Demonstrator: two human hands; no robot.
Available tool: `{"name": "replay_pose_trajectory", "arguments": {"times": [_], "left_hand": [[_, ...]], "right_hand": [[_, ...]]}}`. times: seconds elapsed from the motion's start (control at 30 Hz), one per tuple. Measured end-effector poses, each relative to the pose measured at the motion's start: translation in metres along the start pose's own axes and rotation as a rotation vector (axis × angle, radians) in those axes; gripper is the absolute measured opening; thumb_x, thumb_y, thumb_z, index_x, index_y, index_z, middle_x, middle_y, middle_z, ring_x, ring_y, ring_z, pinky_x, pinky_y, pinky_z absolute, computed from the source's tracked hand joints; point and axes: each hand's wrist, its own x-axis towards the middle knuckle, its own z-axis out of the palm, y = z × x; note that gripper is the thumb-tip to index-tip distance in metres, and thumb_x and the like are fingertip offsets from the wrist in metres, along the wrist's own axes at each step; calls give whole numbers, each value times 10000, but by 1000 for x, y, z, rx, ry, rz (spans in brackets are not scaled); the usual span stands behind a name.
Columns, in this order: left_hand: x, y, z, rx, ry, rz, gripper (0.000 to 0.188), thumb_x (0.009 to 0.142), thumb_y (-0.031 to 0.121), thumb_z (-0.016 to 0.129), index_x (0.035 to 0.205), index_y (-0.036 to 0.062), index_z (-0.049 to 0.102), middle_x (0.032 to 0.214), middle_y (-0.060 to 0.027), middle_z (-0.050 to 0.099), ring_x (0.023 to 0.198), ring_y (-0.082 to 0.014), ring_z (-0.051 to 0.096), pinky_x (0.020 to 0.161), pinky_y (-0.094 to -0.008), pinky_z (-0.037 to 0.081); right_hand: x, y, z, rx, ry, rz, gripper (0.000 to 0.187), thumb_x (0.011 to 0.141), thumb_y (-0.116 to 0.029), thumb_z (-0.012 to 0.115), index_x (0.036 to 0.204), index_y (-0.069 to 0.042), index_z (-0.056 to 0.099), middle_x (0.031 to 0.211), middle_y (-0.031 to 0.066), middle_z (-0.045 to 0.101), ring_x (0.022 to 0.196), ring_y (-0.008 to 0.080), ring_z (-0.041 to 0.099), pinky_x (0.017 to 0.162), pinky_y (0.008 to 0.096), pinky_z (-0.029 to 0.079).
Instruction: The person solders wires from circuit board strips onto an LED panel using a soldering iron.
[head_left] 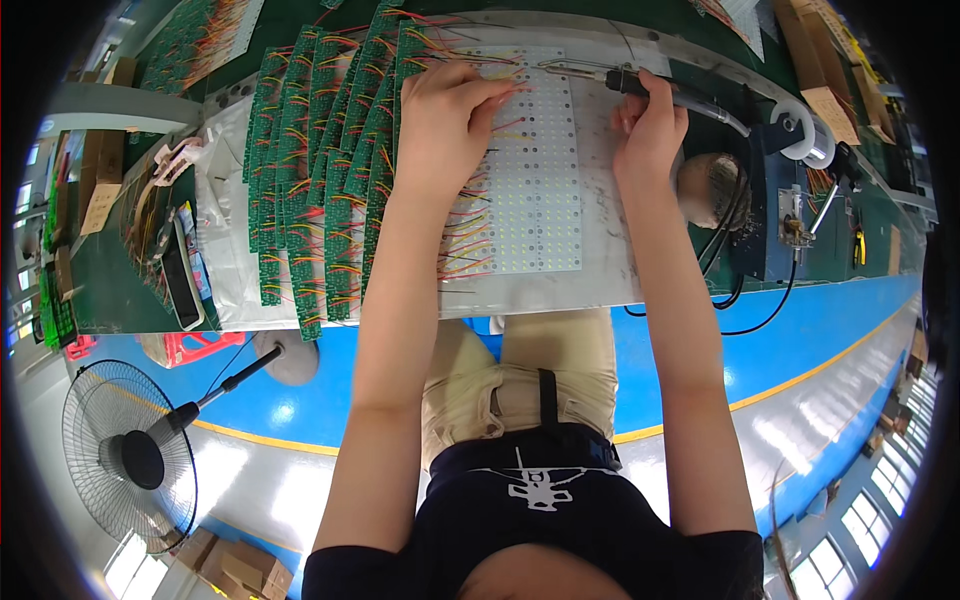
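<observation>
With the white rectangular panel with rows of small pads (552, 215) as the clock's centre, the near edge of the green tabletop (840, 258) runs across 6 o'clock, a narrow bare strip of grey sheet (602, 255) between. More of that sheet lies open toward 3 o'clock, up to the right forearm, beyond which stands a blue box-shaped soldering station (775, 225). Toward 9 o'clock, overlapping long green circuit boards with coloured wires (300, 170) crowd the panel's edge. The left hand (440, 125) comes in at 10 o'clock, wrist bent, its grip pinched on a thin red wire (521, 87). At 2 o'clock the right hand (650, 125) curls round a black-handled soldering iron (625, 81), tip pointing toward the panel's top.
</observation>
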Motion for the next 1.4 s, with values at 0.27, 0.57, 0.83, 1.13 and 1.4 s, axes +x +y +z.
{"name": "replay_pose_trajectory", "arguments": {"times": [0.27, 0.57, 0.83, 1.13, 1.4], "left_hand": [[-6, 3, -1, 48, -35, -37, 108, 696, 10, 693, 768, 89, 680, 662, -26, 602, 581, -193, 569, 688, -336, 448], [-7, 3, 2, 38, -59, -64, 89, 685, 12, 688, 741, 74, 658, 656, -27, 590, 593, -196, 576, 713, -345, 446], [-8, 2, 4, 37, -54, -51, 87, 687, 7, 681, 742, 71, 657, 672, -24, 593, 597, -200, 576, 727, -352, 448], [-9, 3, 4, 28, -60, -78, 67, 691, 14, 682, 733, 61, 662, 692, -30, 612, 595, -203, 578, 722, -349, 457], [-9, 3, 3, 40, -71, -80, 58, 692, 13, 678, 731, 54, 661, 696, -35, 617, 587, -203, 573, 695, -350, 461]], "right_hand": [[-4, 3, -19, 26, -167, -4, 188, 860, -97, 612, 741, -90, 468, 520, -11, 381, 428, 98, 318, 440, 304, 301], [-12, 3, -18, -60, -146, -117, 150, 874, -78, 602, 774, -75, 490, 523, -16, 395, 410, 75, 337, 405, 274, 283], [-10, 6, -21, -84, -210, -143, 123, 878, -74, 610, 814, -30, 514, 548, 4, 446, 414, 69, 367, 409, 262, 342], [-10, 6, -21, -82, -210, -125, 128, 872, -69, 616, 806, -36, 512, 546, -2, 441, 417, 65, 367, 421, 256, 342], [-10, 6, -19, -114, -200, -127, 136, 871, -75, 605, 781, -55, 505, 510, -7, 410, 425, 83, 355, 436, 285, 326]]}}
